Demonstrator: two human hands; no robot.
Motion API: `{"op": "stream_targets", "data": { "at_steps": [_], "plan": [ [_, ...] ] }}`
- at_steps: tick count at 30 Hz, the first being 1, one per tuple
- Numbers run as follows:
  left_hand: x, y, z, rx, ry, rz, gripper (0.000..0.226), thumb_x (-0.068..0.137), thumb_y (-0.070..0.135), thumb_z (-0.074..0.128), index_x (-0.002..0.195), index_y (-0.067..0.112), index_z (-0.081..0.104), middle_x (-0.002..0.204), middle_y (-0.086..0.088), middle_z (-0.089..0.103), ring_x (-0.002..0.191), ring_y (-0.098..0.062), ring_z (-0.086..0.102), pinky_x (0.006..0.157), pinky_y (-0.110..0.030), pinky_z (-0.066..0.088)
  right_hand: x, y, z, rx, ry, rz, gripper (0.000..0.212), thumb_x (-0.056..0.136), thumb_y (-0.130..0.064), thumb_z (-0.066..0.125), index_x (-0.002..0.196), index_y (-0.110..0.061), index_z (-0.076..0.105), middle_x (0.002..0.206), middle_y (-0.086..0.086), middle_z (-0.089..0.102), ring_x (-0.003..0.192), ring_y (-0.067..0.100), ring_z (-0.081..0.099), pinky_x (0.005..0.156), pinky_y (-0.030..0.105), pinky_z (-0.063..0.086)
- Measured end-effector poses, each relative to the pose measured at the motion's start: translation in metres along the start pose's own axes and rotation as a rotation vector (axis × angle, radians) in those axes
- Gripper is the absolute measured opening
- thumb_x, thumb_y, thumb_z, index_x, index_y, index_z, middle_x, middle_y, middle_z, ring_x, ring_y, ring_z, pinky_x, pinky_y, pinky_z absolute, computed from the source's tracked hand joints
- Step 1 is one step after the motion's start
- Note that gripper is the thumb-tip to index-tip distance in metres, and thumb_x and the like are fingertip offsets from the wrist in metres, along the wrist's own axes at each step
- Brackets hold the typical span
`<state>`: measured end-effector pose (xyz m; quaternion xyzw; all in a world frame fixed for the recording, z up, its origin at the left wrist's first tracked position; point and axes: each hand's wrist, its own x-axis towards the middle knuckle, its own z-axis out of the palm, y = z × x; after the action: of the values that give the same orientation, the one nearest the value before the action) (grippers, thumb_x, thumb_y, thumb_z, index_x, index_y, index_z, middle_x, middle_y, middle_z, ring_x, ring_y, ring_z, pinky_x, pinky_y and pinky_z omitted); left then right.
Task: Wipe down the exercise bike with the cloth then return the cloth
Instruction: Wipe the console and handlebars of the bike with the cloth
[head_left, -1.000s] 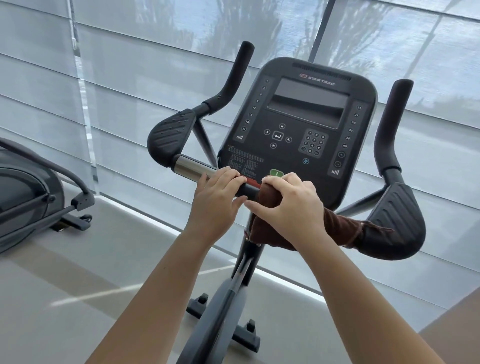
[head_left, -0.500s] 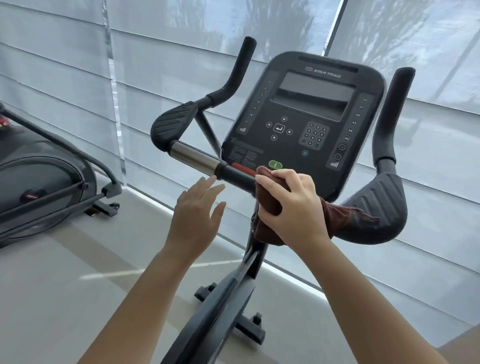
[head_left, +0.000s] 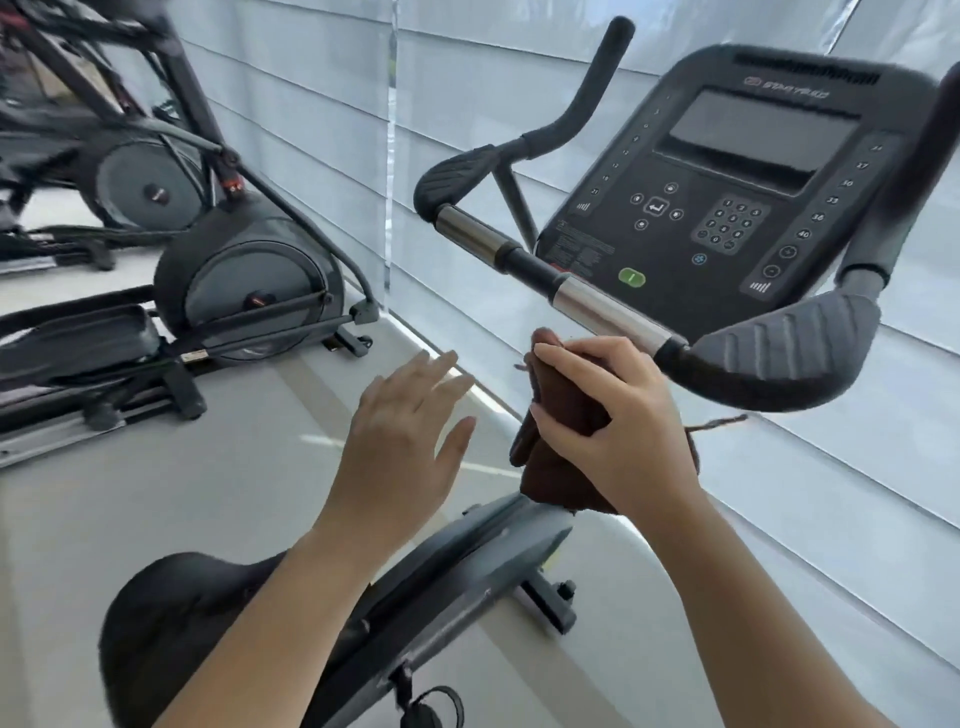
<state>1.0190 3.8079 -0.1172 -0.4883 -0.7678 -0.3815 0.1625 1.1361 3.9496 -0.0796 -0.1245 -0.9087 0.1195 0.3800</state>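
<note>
Console (head_left: 727, 182) behind the handlebar (head_left: 608, 312): right edge cut off, logo blurred. Saddle (head_left: 171, 613) partly hidden by left forearm. Brown cloth (head_left: 550, 467) bunched just below handlebar's chrome tube, right hand (head_left: 613, 421) fingers curled round it. Left hand (head_left: 405, 441) lower left of handlebar, fingers spread, free.

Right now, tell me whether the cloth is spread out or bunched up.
Bunched up: the right hand grips the cloth in a wad, with folds hanging below the palm.
</note>
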Motion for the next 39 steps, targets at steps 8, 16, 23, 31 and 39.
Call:
{"op": "stream_targets", "data": {
  "at_steps": [8, 16, 23, 31, 39],
  "plan": [
    [-0.060, -0.001, -0.009, 0.157, -0.040, -0.104, 0.032, 0.082, 0.011, 0.065, 0.113, 0.006, 0.060, 0.126, -0.015, 0.057, 0.121, -0.034, 0.048, 0.100, -0.043, 0.023, -0.042, -0.016, 0.023, 0.237, -0.067, 0.046, 0.042, 0.074, -0.014, 0.073, 0.114, -0.023, 0.064, 0.108, 0.000, 0.058, 0.099, 0.028, 0.054, 0.084, 0.043, 0.048],
    [-0.120, -0.015, -0.036, 0.178, -0.081, -0.199, 0.034, 0.078, 0.008, 0.069, 0.111, 0.005, 0.062, 0.125, -0.014, 0.058, 0.121, -0.034, 0.048, 0.097, -0.056, 0.035, -0.086, -0.063, 0.056, 0.376, -0.193, 0.089, 0.042, 0.074, -0.014, 0.074, 0.113, -0.026, 0.064, 0.108, -0.004, 0.059, 0.101, 0.024, 0.055, 0.088, 0.038, 0.046],
    [-0.190, -0.055, -0.109, 0.264, -0.040, -0.299, 0.035, 0.075, 0.009, 0.071, 0.109, 0.004, 0.063, 0.121, -0.015, 0.060, 0.117, -0.035, 0.051, 0.096, -0.055, 0.036, -0.106, -0.152, 0.101, 0.509, -0.260, 0.089, 0.040, 0.073, -0.021, 0.070, 0.113, -0.028, 0.065, 0.108, -0.010, 0.058, 0.104, 0.017, 0.055, 0.090, 0.035, 0.046],
    [-0.264, -0.138, -0.222, 0.289, -0.026, -0.383, 0.033, 0.081, 0.011, 0.066, 0.113, 0.003, 0.061, 0.124, -0.016, 0.058, 0.120, -0.037, 0.048, 0.098, -0.056, 0.035, -0.119, -0.299, 0.172, 0.519, -0.322, 0.079, 0.043, 0.074, -0.018, 0.074, 0.113, -0.033, 0.063, 0.107, -0.013, 0.057, 0.103, 0.008, 0.051, 0.092, 0.014, 0.037],
    [-0.310, -0.225, -0.320, 0.328, -0.038, -0.358, 0.036, 0.081, 0.014, 0.066, 0.115, 0.004, 0.061, 0.123, -0.015, 0.059, 0.119, -0.035, 0.050, 0.097, -0.057, 0.038, -0.108, -0.420, 0.239, 0.519, -0.333, 0.091, 0.044, 0.073, -0.014, 0.074, 0.112, -0.032, 0.063, 0.107, -0.014, 0.057, 0.102, 0.009, 0.054, 0.090, 0.011, 0.036]
  ]
}}
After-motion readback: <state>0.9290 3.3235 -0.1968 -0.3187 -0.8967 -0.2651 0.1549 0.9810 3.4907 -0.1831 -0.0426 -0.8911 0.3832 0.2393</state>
